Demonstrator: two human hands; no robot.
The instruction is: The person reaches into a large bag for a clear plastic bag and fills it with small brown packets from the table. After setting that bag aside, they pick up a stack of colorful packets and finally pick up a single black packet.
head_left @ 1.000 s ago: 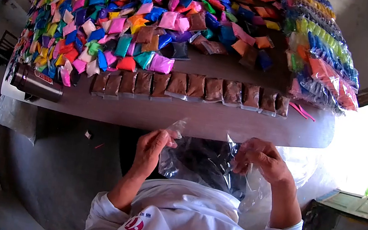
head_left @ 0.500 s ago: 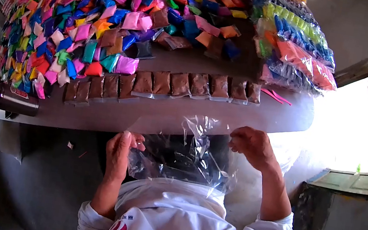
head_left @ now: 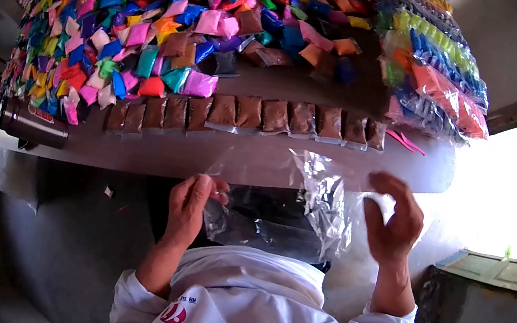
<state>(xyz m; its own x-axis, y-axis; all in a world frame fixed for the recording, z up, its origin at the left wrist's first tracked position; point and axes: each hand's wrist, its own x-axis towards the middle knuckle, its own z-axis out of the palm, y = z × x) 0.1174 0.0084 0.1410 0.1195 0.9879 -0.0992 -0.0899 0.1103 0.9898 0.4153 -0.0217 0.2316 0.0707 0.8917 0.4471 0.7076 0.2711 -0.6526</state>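
Observation:
My left hand (head_left: pixel 191 206) pinches the left edge of a clear plastic bag (head_left: pixel 285 207) that I hold up in front of my chest, below the table edge. My right hand (head_left: pixel 394 220) is off to the right of the bag, fingers spread, palm toward the bag; whether it still touches the plastic is unclear. Just beyond the bag, a row of brown powder packets (head_left: pixel 249 115) lies along the near side of the brown table (head_left: pixel 272 164).
A heap of small coloured packets (head_left: pixel 159 21) covers the far table. Stacked bundles of packed colours (head_left: pixel 444 76) stand at the right. A dark metal flask (head_left: pixel 29 121) lies at the table's left edge. Two pink strips (head_left: pixel 405 143) lie by the row's right end.
My right hand has let its grip on the bag's right edge loosen and opened out, moving right and down. The bag has opened wider. My left hand stays on the bag.

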